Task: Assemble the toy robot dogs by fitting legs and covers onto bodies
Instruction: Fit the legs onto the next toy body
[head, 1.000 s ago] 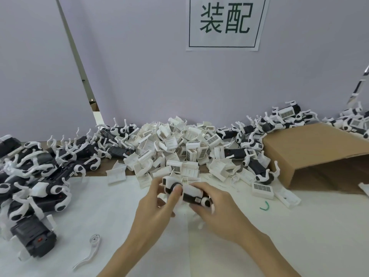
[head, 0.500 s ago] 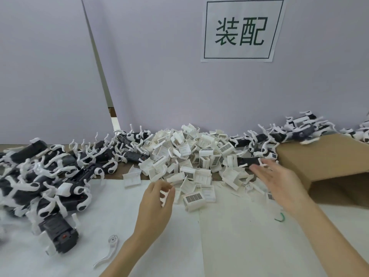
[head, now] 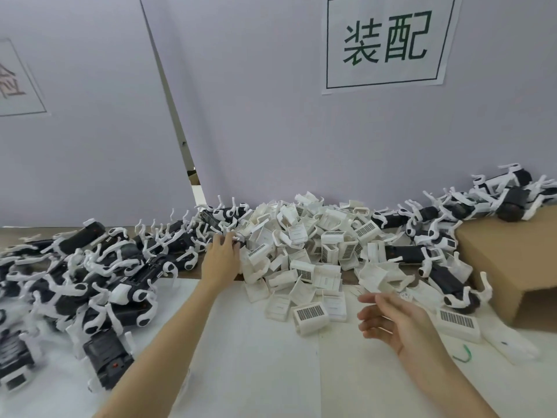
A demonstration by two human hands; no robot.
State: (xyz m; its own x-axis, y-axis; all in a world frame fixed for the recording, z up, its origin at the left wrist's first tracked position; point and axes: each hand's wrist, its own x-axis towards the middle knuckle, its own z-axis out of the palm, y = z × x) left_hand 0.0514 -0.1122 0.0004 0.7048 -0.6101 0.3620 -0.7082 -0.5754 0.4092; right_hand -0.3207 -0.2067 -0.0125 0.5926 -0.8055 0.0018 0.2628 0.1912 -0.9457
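Reaching into the legged bodies (head: 168,251), the left hand (head: 221,260) spreads empty fingers; the right hand (head: 394,322) hovers slack near loose covers (head: 301,245). Plenty remains unassembled.

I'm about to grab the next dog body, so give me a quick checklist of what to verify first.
1. Left hand free: ok, fingers straight at the edge of the pile of bodies, holding nothing visible.
2. Right hand free: ok, relaxed over the white sheet, holding nothing.
3. Bodies within the left hand's reach: ok, fingertips are at the nearest one.
4. Covers ready: ok, the white cover pile lies between the hands.
5. Chosen body has all its legs: cannot tell, parts tangled.
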